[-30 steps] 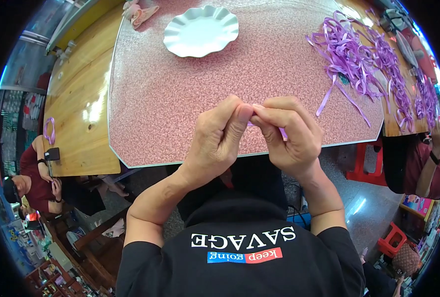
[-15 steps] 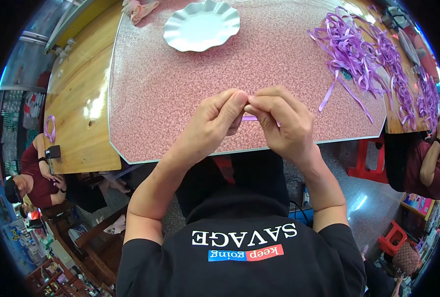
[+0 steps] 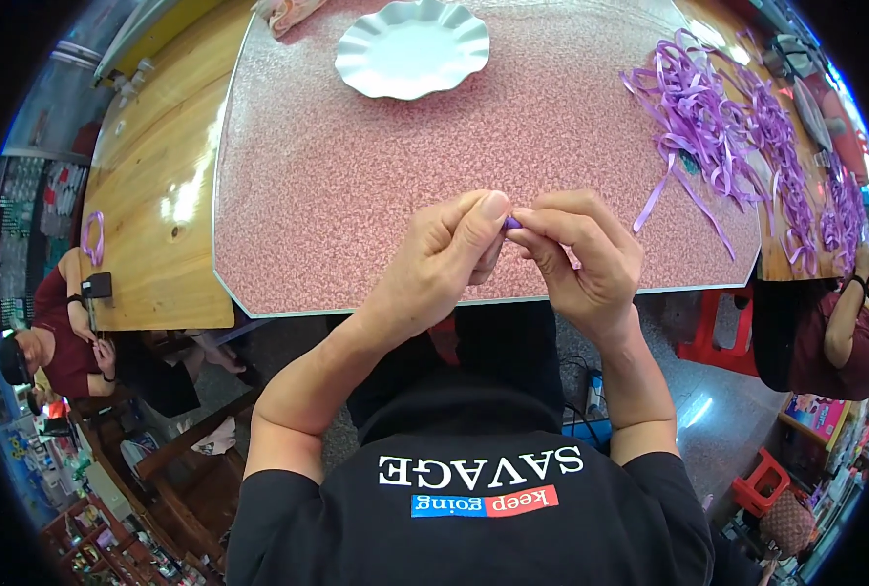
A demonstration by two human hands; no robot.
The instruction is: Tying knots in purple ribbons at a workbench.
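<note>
Above the near part of the pink speckled tabletop [image 3: 356, 166], my two hands meet fingertip to fingertip. Between them shows a small piece of purple ribbon [image 3: 512, 224], mostly covered by the fingers. My left hand [image 3: 451, 244] pinches it with the thumb over the bent fingers. My right hand [image 3: 586, 256] pinches its other side between thumb and forefinger, with the remaining fingers curled. A white plate [image 3: 413, 51] with a wavy rim lies beyond the hands. On the right of the table a tangled heap of purple ribbons [image 3: 698, 122] spreads toward the edge.
A pale pink cloth-like item [image 3: 288, 14] lies at the far left corner. Wooden tabletop [image 3: 151, 215] adjoins on the left, with a purple ribbon loop [image 3: 93, 237]. People sit at both sides. A red stool [image 3: 720, 334] stands below the table at right.
My hands have shifted slightly right and nearer to me. The strip of purple that showed below the fingers is now a short bit between the fingertips.
</note>
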